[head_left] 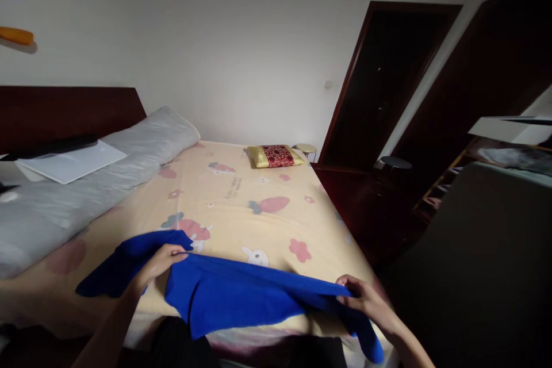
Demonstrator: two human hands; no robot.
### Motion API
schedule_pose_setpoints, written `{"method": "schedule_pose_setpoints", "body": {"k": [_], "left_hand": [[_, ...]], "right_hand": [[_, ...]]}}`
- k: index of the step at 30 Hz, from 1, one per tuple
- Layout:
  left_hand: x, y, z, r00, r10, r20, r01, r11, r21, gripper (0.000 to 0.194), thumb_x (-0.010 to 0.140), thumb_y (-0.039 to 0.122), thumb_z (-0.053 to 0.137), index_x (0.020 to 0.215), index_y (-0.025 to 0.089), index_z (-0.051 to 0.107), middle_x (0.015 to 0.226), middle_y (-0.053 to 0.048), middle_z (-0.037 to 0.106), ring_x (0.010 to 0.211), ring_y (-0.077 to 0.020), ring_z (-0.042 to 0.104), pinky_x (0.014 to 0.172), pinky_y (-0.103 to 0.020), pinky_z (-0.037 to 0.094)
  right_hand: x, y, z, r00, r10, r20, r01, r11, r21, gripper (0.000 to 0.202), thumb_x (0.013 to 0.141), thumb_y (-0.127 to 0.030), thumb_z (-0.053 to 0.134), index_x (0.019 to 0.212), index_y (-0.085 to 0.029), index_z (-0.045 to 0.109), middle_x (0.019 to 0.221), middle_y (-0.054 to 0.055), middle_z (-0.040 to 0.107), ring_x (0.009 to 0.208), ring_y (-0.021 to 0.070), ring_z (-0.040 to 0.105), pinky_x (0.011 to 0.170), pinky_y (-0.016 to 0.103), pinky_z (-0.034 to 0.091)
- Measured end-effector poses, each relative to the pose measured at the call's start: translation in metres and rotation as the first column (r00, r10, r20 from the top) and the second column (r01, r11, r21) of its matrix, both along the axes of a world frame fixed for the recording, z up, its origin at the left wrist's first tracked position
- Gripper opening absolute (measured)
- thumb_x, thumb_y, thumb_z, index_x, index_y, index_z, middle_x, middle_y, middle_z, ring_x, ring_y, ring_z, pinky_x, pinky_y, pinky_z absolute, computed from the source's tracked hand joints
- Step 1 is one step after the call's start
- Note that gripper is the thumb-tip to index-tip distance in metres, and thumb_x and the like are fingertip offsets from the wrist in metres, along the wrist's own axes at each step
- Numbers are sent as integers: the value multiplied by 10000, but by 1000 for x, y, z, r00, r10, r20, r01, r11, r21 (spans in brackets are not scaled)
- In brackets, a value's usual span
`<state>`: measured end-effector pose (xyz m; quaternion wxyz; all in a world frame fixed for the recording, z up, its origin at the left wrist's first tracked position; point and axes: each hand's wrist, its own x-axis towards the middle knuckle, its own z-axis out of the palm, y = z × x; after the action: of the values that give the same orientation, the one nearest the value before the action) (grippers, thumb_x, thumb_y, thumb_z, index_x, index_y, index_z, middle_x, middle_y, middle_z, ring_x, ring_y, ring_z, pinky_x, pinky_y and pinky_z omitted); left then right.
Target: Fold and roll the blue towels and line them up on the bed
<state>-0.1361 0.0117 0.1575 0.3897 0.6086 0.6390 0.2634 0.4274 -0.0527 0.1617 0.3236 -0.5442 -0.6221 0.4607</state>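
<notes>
A blue garment (245, 299), which looks like a long-sleeved top, stretches across the near edge of the bed. My left hand (161, 261) is closed on its upper edge at the left, thumb and fingers pinched together. At the other end, my right hand (360, 299) pinches the same edge, and the cloth is drawn fairly straight between the two. Beyond my left hand, a sleeve-like part lies on the sheet. Below my right hand, another narrow part hangs down over the bed's edge. Part of the garment's underside is hidden in folds.
The bed's cream sheet (233, 218) has carrot and rabbit prints. A red and gold pillow (276, 156) lies at the far end. Along the headboard (64, 109) runs a grey wrapped roll (146, 138) with a white folder (75, 161) on it. Stools and shelving stand to the right.
</notes>
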Motion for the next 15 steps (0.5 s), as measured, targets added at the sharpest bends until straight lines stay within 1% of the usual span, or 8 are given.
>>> {"method": "schedule_pose_setpoints", "body": {"k": [1, 3, 4, 6, 8, 10, 13, 15], "left_hand": [[-3, 1, -5, 1000, -1, -14, 1, 1000, 22, 351, 623, 549, 606, 641, 201, 651, 663, -13, 662, 730, -228, 608, 716, -320, 459], [-10, 5, -14, 998, -8, -67, 14, 995, 95, 339, 639, 529, 588, 661, 205, 684, 694, -31, 691, 755, -245, 621, 741, -337, 469], [-13, 7, -17, 993, 1, -114, 14, 991, 132, 329, 645, 512, 582, 684, 209, 704, 725, -41, 705, 783, -253, 628, 765, -344, 472], [-17, 11, -23, 974, 25, -223, 22, 978, 206, 314, 665, 475, 568, 738, 220, 736, 783, -54, 716, 830, -257, 633, 804, -347, 471], [-19, 13, -28, 947, 41, -319, 44, 966, 256, 313, 709, 455, 539, 766, 228, 746, 800, -59, 700, 829, -247, 631, 807, -340, 470], [-19, 13, -31, 918, 58, -393, 59, 959, 278, 321, 757, 447, 510, 785, 228, 743, 812, -58, 674, 827, -234, 626, 806, -330, 470], [-17, 9, -33, 864, 105, -492, 55, 953, 299, 307, 808, 421, 490, 837, 227, 726, 882, -59, 642, 901, -226, 612, 831, -314, 466], [-15, 6, -31, 824, 125, -553, 57, 952, 300, 271, 833, 365, 473, 863, 230, 706, 929, -56, 624, 949, -213, 601, 853, -300, 459]], "right_hand": [[2, -1, -3, 1000, 19, -24, -20, 999, -32, 325, 697, -469, 704, 848, -188, 641, 802, 23, 656, 768, 186, 576, 686, 294, 440], [7, -1, -9, 997, -1, -73, -5, 996, -88, 360, 722, -486, 681, 908, -179, 664, 837, 36, 675, 788, 190, 596, 700, 298, 450], [10, -1, -14, 996, -24, -87, 15, 994, -108, 379, 720, -490, 679, 931, -175, 672, 847, 41, 686, 792, 194, 608, 704, 302, 457], [16, 3, -24, 996, -64, -68, 56, 991, -124, 391, 671, -474, 700, 919, -171, 692, 844, 51, 713, 787, 207, 629, 714, 315, 472], [22, 8, -36, 996, -84, 28, 87, 990, -107, 335, 601, -421, 706, 829, -176, 715, 802, 56, 738, 763, 224, 646, 719, 329, 483], [28, 13, -46, 979, -112, 171, 125, 990, -70, 259, 562, -388, 658, 718, -193, 725, 740, 57, 750, 732, 241, 660, 712, 339, 489], [37, 18, -55, 910, -217, 354, 226, 974, 16, 280, 574, -450, 582, 647, -226, 732, 701, 57, 754, 723, 259, 679, 696, 339, 492], [43, 19, -57, 849, -327, 415, 319, 943, 92, 335, 587, -512, 554, 651, -239, 737, 703, 62, 753, 734, 267, 687, 682, 336, 493]]}}
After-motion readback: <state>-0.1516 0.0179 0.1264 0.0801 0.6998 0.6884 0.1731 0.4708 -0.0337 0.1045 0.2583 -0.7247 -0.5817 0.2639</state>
